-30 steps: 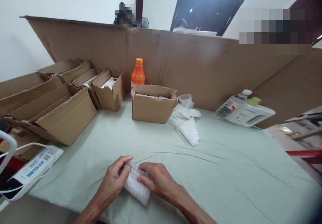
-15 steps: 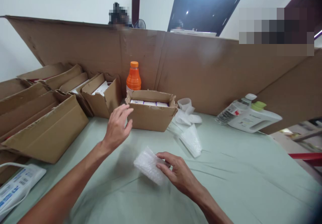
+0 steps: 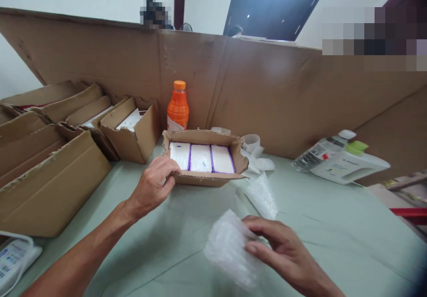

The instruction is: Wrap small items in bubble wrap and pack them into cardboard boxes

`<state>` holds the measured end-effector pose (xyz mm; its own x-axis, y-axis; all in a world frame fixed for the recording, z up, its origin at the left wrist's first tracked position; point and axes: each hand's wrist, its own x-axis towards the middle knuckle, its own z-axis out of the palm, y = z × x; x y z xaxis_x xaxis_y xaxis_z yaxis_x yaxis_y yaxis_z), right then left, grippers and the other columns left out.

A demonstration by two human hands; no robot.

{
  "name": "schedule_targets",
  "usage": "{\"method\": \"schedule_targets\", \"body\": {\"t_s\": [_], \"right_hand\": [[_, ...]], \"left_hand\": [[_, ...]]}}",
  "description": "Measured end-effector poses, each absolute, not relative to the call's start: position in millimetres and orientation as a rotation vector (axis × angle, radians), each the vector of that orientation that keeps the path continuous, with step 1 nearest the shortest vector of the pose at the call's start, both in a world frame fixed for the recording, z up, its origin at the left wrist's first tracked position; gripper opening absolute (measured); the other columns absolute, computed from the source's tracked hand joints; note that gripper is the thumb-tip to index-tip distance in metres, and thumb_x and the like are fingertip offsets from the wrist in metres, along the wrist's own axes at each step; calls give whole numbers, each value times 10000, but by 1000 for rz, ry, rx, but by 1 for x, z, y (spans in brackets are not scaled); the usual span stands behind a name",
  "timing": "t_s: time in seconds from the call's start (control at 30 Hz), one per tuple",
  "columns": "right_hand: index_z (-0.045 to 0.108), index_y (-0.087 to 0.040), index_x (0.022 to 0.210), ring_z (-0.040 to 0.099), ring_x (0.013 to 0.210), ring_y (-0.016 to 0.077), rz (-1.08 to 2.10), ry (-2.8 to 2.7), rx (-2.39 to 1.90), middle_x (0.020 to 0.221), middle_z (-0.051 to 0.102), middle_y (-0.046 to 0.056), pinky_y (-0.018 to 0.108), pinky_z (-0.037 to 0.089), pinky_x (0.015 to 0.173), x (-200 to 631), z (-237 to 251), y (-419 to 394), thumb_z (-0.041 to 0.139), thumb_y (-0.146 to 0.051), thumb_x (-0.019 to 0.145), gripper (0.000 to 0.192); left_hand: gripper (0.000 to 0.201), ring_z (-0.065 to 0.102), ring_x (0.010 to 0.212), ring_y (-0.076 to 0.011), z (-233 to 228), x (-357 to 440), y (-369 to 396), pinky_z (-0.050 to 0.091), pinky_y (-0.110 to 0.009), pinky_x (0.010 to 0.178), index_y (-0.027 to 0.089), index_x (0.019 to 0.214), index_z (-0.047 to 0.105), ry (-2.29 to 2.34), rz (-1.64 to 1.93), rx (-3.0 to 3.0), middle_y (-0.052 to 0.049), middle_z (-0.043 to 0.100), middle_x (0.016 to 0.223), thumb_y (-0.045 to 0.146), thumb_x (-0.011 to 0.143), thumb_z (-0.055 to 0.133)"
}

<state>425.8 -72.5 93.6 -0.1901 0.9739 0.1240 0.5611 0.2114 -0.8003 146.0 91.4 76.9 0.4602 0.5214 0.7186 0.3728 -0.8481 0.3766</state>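
My left hand (image 3: 154,186) grips the front left corner of a small open cardboard box (image 3: 213,180), which tilts toward me. Inside lie three white packs with purple edges (image 3: 200,157), side by side. My right hand (image 3: 283,252) holds a bubble-wrapped bundle (image 3: 230,249) low over the pale green tablecloth (image 3: 333,230), to the right of the box and nearer to me.
An orange bottle (image 3: 178,105) stands behind the box against a tall cardboard wall (image 3: 273,92). Several open cardboard boxes (image 3: 56,154) line the left side. Loose bubble wrap (image 3: 263,189) and tape rolls (image 3: 252,142) lie right of the box; a white device and a bottle (image 3: 340,161) sit farther right.
My left hand left the bundle, reached forward and took hold of the small box, tipping it toward me. My right hand carried the bubble-wrapped bundle to the right.
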Motion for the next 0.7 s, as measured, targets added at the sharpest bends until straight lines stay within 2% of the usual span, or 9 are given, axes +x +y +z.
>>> {"method": "schedule_targets", "body": {"t_s": [0.17,0.4,0.53,0.63,0.7], "right_hand": [[783,-237,898,718,696,211,609,-1717,-1422,780,758,51,255,577,620,432,144,-92,711,-449,850,229],[763,-232,966,685,709,171,345,-1650,-1500,851,754,17,224,536,600,411,160,-75,725,-388,846,200],[729,-221,931,624,695,143,303,-1756,-1458,819,720,1,225,487,618,390,165,-57,688,-352,872,150],[670,-201,857,558,635,124,260,-1780,-1468,741,663,-12,223,423,574,374,162,-47,670,-335,870,134],[592,-196,764,490,575,107,269,-1782,-1501,656,588,-33,220,363,535,362,159,-41,675,-340,854,189]], "left_hand": [[266,651,925,-160,83,117,41,476,-369,965,201,976,594,720,1287,2520,-33,694,929,-11,878,467],[296,652,962,-141,87,75,-21,417,-346,1063,209,1008,597,711,1146,2544,-27,684,955,-28,893,462],[297,648,961,-149,95,63,-39,424,-348,1029,221,1030,598,749,1077,2612,-19,685,962,-16,886,493],[230,637,992,-177,109,65,-45,429,-359,984,217,1020,612,889,1252,2605,-27,688,957,38,887,557],[184,641,971,-181,120,74,-46,453,-346,932,212,1020,617,987,1382,2549,-32,694,955,83,894,578]]}}
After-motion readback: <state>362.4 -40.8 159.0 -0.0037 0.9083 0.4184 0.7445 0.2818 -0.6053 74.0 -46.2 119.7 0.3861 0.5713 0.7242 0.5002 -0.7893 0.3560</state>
